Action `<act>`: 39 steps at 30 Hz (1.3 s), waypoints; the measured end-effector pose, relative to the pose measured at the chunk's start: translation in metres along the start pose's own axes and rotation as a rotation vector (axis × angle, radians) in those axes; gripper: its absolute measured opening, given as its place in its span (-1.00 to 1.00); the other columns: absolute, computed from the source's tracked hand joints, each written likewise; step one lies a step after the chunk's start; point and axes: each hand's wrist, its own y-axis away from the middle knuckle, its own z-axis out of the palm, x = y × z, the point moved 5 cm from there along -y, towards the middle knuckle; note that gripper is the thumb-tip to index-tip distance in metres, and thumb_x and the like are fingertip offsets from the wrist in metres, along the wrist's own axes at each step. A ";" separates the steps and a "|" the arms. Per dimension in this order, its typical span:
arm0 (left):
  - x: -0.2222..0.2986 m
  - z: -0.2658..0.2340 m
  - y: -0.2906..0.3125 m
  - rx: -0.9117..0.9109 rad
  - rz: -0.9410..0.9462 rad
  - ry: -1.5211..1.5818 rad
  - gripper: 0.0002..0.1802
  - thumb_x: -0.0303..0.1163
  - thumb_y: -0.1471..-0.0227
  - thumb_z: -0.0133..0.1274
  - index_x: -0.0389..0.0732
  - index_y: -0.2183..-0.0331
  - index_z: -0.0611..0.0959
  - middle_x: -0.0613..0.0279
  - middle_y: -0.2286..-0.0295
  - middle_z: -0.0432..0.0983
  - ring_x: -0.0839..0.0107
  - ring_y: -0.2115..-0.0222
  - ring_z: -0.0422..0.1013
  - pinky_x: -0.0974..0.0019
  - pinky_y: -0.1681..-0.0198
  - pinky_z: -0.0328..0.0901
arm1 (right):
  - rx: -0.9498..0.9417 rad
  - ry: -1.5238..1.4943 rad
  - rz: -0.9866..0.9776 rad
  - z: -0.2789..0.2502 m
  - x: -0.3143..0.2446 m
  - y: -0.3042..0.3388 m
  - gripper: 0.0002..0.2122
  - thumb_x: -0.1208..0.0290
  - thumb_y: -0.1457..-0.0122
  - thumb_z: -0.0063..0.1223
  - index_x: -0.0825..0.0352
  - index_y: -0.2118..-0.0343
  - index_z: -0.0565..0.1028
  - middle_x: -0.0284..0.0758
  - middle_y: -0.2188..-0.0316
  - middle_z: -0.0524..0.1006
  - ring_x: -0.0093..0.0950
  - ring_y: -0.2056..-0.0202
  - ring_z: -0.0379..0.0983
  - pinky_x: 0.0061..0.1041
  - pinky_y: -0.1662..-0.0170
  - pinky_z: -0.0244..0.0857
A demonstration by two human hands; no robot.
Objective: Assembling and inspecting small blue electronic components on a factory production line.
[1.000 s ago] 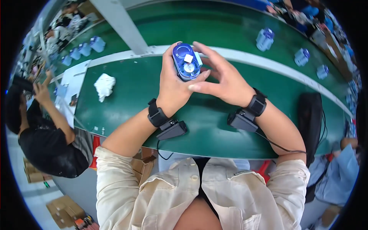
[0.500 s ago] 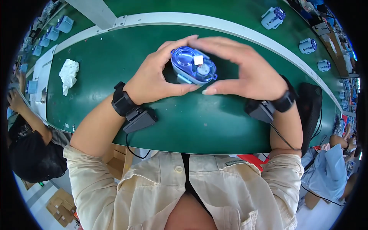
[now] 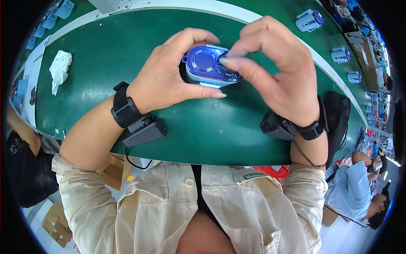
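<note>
A small oval device (image 3: 204, 61) with a shiny dark-blue top and a light-blue body stands over the green table in front of me. My left hand (image 3: 179, 70) wraps round its left end, thumb along the near side and fingers behind. Over its right end, my right hand (image 3: 275, 67) is closed in a pinch, thumb and forefinger tips at the round recess in the top. Whatever those fingertips hold is hidden by them. A small loop sticks out at the left of the top.
Crumpled white tissue (image 3: 60, 70) lies on the green table (image 3: 190, 139) at the left. A black mesh object (image 3: 337, 122) is beside my right forearm. Beyond the white rail (image 3: 190, 6) stand similar blue devices (image 3: 310, 20). Other people sit at both sides.
My right hand has gone from spread beside the device to pinching at its top right end. The device has turned to lie more level, and the white square on it no longer shows.
</note>
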 end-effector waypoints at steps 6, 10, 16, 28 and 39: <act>0.012 -0.001 0.003 0.037 0.020 -0.244 -0.32 -0.22 0.44 0.46 -0.19 0.22 0.50 0.22 0.34 0.49 0.23 0.32 0.43 0.25 0.23 0.34 | 0.141 -0.315 0.455 0.019 0.012 0.016 -0.92 0.58 -0.04 0.22 0.43 0.47 0.52 -0.37 0.51 0.48 -0.61 0.43 0.38 -0.66 0.36 0.22; 0.015 -0.001 0.007 0.086 -0.002 -0.286 -0.33 -0.24 0.46 0.47 -0.21 0.24 0.51 0.22 0.34 0.46 0.24 0.33 0.43 0.27 0.26 0.33 | 0.235 -0.298 0.435 0.023 0.009 0.018 -0.93 0.60 -0.06 0.20 0.44 0.48 0.52 -0.38 0.51 0.49 -0.66 0.44 0.35 -0.69 0.37 0.21; 0.019 -0.004 0.011 0.186 0.040 -0.395 -0.35 -0.24 0.47 0.47 -0.20 0.29 0.49 0.20 0.36 0.47 0.20 0.33 0.43 0.24 0.28 0.33 | 0.336 -0.062 0.269 0.023 -0.008 0.018 -0.91 0.62 -0.06 0.20 0.44 0.51 0.49 -0.36 0.48 0.49 -0.67 0.44 0.34 -0.71 0.37 0.20; 0.024 -0.002 0.010 0.201 0.072 -0.256 -0.20 -0.25 0.45 0.46 -0.21 0.10 0.46 0.16 0.31 0.48 0.26 0.35 0.45 0.29 0.29 0.35 | 0.343 -0.731 0.352 0.052 0.021 0.013 -0.85 0.47 -0.28 -0.14 0.38 0.13 0.32 -0.25 0.15 0.43 -0.56 0.19 0.37 -0.62 0.09 0.25; 0.017 -0.001 0.012 0.020 0.133 -0.088 -0.16 -0.32 0.47 0.41 -0.26 0.05 0.44 0.11 0.23 0.47 0.21 0.27 0.46 0.28 0.18 0.35 | 0.088 -0.995 0.354 0.043 0.035 0.009 -0.81 0.43 -0.28 -0.10 0.41 0.14 0.45 -0.27 0.17 0.43 -0.46 0.18 0.39 -0.48 0.14 0.32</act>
